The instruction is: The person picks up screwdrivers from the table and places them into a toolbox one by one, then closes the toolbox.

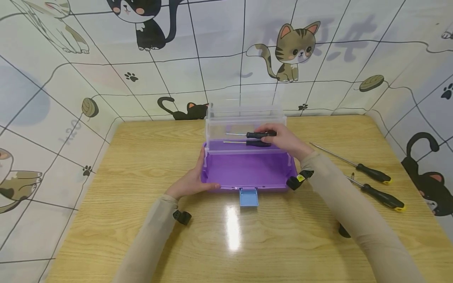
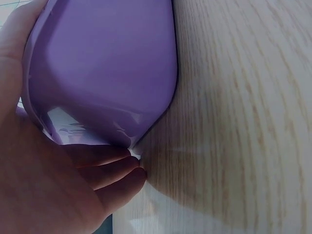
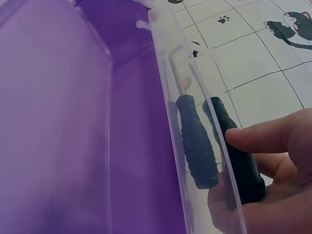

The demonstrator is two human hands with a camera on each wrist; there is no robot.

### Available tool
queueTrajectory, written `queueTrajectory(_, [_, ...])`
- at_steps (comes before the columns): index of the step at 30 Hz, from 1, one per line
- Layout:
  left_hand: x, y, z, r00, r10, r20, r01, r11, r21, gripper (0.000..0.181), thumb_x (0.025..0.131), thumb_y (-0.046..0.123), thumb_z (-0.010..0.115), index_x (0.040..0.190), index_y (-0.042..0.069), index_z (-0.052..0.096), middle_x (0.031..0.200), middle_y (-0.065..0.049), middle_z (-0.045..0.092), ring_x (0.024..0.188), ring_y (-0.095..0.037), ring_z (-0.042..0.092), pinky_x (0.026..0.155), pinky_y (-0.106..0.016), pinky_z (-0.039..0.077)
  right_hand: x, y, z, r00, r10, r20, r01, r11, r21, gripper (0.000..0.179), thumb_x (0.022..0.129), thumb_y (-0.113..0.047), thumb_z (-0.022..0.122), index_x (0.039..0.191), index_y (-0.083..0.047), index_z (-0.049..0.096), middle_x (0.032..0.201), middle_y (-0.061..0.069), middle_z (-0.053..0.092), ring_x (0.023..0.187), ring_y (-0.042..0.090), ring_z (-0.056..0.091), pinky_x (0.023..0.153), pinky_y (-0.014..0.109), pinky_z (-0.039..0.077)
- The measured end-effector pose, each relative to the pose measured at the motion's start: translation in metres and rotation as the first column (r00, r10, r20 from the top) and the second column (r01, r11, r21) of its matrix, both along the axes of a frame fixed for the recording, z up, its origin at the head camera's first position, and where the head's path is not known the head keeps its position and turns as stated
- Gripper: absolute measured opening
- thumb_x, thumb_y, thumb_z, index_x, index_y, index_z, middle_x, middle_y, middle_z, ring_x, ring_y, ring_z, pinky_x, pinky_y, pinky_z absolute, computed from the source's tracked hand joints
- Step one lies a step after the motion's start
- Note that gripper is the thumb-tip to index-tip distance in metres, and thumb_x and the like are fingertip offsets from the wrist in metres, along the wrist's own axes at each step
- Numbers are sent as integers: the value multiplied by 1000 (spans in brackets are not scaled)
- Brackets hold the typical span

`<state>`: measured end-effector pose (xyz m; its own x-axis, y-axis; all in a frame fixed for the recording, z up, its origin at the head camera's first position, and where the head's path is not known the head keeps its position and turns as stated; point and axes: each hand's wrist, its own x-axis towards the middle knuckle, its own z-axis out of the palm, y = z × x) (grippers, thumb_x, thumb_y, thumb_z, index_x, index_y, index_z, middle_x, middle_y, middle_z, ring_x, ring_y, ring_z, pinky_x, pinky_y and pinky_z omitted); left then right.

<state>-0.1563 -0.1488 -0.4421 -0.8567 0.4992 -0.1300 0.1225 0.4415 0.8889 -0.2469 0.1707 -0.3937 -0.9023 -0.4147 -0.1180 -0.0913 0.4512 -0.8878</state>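
An opened purple toolbox [image 1: 247, 169] lies on the table, its blue latch [image 1: 249, 197] hanging at the front. My left hand [image 1: 189, 181] holds the left end, thumb along the front edge; in the left wrist view several fingers [image 2: 114, 178] bend against the purple side. Over the box's back part stands a clear plastic tray [image 3: 168, 97]. My right hand [image 1: 281, 137] grips a small screwdriver [image 1: 255, 135] by its black handle, shaft pointing left, at the tray. A second small screwdriver [image 1: 258, 144] lies in the tray, just in front of it.
Right of the box lie two larger black-handled screwdrivers [image 1: 373, 173] with yellow ends, the nearer one [image 1: 382, 196] partly behind my right forearm. A black object [image 1: 344, 231] shows beside that sleeve, mostly hidden. Cat-patterned wall covering [image 1: 219, 74] borders the table at the back and sides.
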Motion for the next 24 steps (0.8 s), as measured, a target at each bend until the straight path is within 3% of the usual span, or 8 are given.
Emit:
queueTrajectory(3, [-3, -2, -9, 1000, 6, -21, -6, 1000, -7, 131, 77, 20, 83, 148, 30, -27, 159, -11, -10, 139, -43, 22, 109, -56, 22, -2, -2, 1, 1000, 12, 0, -12, 1000, 4, 35, 92, 3, 55, 127, 3, 59, 133, 21, 52, 126, 33, 41, 106, 48, 28])
queueTrajectory(8, [-4, -3, -12, 999, 7, -33, -8, 1000, -14, 132, 76, 25, 84, 146, 39, -27, 160, -8, -9, 140, -39, 21, 110, -54, 23, -5, -5, 0, 1000, 18, -5, -17, 999, 35, 34, 91, 5, 55, 125, 3, 61, 130, 21, 54, 122, 32, 44, 103, 45, 32])
queueTrajectory(15, [-4, -3, -11, 999, 4, -38, -5, 1000, -6, 132, 76, 27, 84, 146, 40, -27, 159, -8, -10, 140, -40, 21, 109, -54, 23, -8, -8, -2, 1000, -1, -26, 2, 998, 58, 34, 91, 7, 53, 124, 6, 60, 126, 23, 56, 118, 34, 48, 100, 45, 36])
queueTrajectory(24, [-4, -4, -12, 1000, 9, -29, -9, 1000, -7, 131, 76, 27, 84, 149, 35, -26, 160, -9, -8, 139, -40, 22, 109, -53, 23, -5, -10, -2, 992, 29, -121, -17, 994, 107, 31, 91, 7, 53, 121, 9, 59, 122, 25, 59, 115, 37, 53, 101, 47, 40])
